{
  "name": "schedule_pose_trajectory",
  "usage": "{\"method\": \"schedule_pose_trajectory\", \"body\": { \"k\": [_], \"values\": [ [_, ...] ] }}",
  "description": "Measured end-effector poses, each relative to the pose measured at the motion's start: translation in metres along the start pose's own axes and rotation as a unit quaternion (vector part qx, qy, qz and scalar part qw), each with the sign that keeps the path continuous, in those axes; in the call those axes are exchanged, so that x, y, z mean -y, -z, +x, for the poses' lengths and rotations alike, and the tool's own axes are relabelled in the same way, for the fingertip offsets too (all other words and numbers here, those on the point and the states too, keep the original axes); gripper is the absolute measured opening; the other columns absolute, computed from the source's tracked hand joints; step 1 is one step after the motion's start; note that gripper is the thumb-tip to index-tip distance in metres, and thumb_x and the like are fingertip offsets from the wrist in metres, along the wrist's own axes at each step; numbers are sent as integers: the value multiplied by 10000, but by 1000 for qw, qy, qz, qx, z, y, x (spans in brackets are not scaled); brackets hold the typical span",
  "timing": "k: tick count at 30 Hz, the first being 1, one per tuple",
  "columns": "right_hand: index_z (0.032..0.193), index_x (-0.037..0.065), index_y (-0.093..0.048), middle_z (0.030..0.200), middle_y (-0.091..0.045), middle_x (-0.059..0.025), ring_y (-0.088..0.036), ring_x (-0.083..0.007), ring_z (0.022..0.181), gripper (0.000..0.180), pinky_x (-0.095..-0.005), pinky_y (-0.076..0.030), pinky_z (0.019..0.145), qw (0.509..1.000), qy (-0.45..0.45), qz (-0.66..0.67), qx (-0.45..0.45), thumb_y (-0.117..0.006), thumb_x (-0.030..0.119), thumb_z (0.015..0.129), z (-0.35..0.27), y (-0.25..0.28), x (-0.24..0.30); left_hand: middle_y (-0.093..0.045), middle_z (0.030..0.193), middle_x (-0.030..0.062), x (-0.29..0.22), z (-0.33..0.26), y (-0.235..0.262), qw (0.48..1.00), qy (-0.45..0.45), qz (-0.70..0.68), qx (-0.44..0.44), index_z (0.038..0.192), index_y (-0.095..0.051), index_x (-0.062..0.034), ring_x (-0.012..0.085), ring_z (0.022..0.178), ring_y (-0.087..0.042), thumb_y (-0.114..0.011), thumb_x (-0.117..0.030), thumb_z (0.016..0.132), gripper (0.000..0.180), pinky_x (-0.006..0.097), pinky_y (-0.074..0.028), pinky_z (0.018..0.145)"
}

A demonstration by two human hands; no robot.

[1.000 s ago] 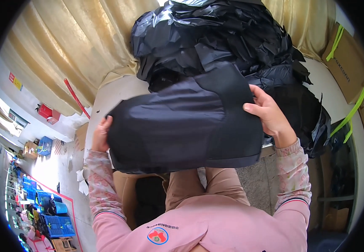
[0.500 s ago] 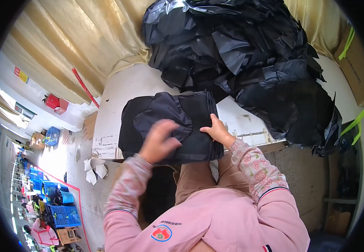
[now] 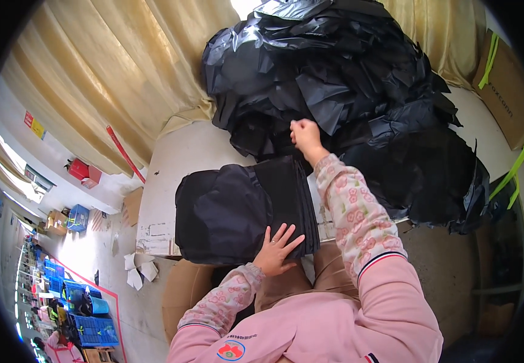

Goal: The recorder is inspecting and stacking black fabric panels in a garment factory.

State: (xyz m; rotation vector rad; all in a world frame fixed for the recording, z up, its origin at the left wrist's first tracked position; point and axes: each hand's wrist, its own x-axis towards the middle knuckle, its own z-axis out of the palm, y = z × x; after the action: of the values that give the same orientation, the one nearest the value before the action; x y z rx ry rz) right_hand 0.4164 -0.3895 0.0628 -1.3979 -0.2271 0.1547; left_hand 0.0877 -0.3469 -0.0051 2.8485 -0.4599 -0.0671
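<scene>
A neat stack of black fabric pieces [image 3: 225, 212] lies at the near edge of the white table, its layered edges showing on the right side. Fingers spread, my left hand [image 3: 276, 251] rests flat on the stack's near right part. Out over the near side of a big heap of black sheet pieces [image 3: 334, 66] is my right hand [image 3: 306, 138], its fingers curled together. Whether a piece is caught in those fingers cannot be made out against the black.
The white table [image 3: 180, 148] carries both stack and heap. Beige curtains [image 3: 110, 72] hang behind it. A cardboard box [image 3: 504, 91] with yellow-green straps stands at the right. Torn white paper [image 3: 141, 269] and blue crates [image 3: 92, 330] are on the floor to the left.
My right hand has left the stack's right edge and reached forward to the heap, its fingers now curled. The left hand has moved right and settled flat on the stack.
</scene>
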Motion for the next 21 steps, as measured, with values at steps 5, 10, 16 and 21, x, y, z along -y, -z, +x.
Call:
{"method": "schedule_pose_trajectory", "body": {
  "k": [5, 10, 16, 21],
  "values": [
    [847, 53, -635, 753, -635, -90, -613, -276, 683, 149, -392, -488, 637, 914, 316, -252, 37, -615, 198, 875, -57, 11, 30, -214, 1576, 113, 0, -1, 0, 999, 17, -10, -26, 1498, -312, -272, 347, 1463, -165, -797, -327, 718, 920, 682, -134, 1100],
    [1223, 87, -595, 1380, -489, -165, -420, -348, 1327, 445, -430, -349, 1098, 851, 292, -348, 263, -721, 167, 804, -173, 71, -85, -256, 1559, 117, -1, 2, -5, 997, 51, 36, -42, 1466, -382, -266, 336, 1457, -191, -769, -361, 745, 824, 672, -134, 1103],
    [1128, 75, -589, 1192, -574, -151, -495, -361, 1175, 415, -448, -395, 1016, 805, 275, -507, -139, -729, 78, 738, -148, 232, -33, -247, 1565, 122, -5, 6, 6, 998, 45, 14, -41, 1472, -380, -244, 340, 1463, -167, -746, -411, 772, 808, 670, -106, 1108],
    [1295, 50, -455, 1198, -576, -219, -596, -408, 1062, 627, -466, -508, 885, 818, -47, -488, -300, -775, 204, 780, -129, 329, -17, -279, 1535, 167, -8, 11, 32, 993, 31, -114, -12, 1426, -443, -202, 369, 1456, -174, -720, -440, 822, 706, 652, -105, 1116]
  ]
}}
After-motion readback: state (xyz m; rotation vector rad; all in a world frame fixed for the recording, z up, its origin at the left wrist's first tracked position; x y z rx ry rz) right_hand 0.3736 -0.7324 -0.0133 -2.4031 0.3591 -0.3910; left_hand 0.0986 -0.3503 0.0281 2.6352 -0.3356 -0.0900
